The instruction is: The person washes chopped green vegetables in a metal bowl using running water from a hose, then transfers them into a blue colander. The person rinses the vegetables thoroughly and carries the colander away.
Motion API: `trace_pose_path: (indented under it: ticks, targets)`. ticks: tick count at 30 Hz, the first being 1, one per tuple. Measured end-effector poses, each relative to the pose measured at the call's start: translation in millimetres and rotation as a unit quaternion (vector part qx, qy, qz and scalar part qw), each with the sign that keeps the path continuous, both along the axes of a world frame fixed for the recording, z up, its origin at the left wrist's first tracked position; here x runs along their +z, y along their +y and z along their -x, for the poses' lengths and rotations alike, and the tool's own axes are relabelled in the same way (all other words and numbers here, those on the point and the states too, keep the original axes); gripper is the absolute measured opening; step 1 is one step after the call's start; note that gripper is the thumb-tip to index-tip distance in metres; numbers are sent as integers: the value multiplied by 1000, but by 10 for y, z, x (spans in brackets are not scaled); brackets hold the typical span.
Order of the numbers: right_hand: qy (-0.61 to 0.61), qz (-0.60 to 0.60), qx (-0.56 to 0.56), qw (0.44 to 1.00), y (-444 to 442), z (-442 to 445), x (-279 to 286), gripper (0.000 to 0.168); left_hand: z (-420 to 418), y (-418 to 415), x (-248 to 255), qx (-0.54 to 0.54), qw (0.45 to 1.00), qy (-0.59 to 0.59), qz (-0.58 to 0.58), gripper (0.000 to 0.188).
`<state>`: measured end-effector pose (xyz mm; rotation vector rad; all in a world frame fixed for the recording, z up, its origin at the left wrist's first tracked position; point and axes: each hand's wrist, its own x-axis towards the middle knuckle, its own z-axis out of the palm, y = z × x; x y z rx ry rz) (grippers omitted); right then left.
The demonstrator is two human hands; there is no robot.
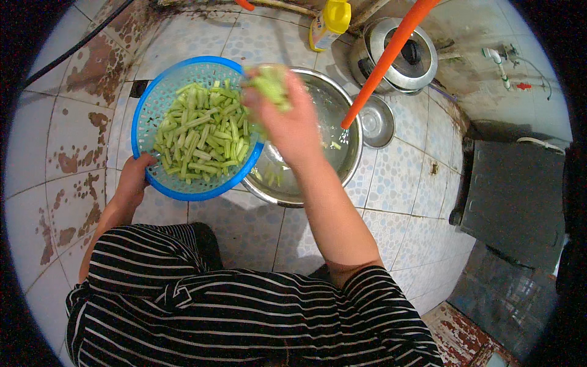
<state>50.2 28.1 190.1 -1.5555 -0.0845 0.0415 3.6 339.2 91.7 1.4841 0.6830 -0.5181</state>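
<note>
My left hand point(135, 176) grips the near left rim of a blue plastic colander point(153, 110). Cut green vegetable pieces point(202, 133), short and stalk-like, are heaped inside it. Blurred by motion, my right hand point(293, 124) holds a bunch of the same green pieces point(271, 87) over the place where the colander's right rim meets a steel basin point(360, 151). Water fills the basin, and a few green bits point(275, 178) are in it. The colander's right side overlaps the basin's left edge in view; whether it rests on it I cannot tell.
An orange hose point(385, 69) hangs with its end over the basin. Behind stand a lidded metal pot point(424, 64) and a yellow-capped bottle point(328, 27); a small metal bowl point(378, 121) sits right of the basin. A tap point(493, 56) is on the right wall. The floor point(399, 169) is tiled.
</note>
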Motion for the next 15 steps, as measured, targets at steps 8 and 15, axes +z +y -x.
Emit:
trace_pose_path:
  ticks: [8, 15]
  targets:
    - [24, 110, 29, 993, -227, -62, -157, 26, 43, -1, 67, 14, 1000, -7, -16, 28]
    - [173, 533, -34, 827, -1405, 517, -1288, 44, 8, -27, 63, 0, 999, 5, -34, 27]
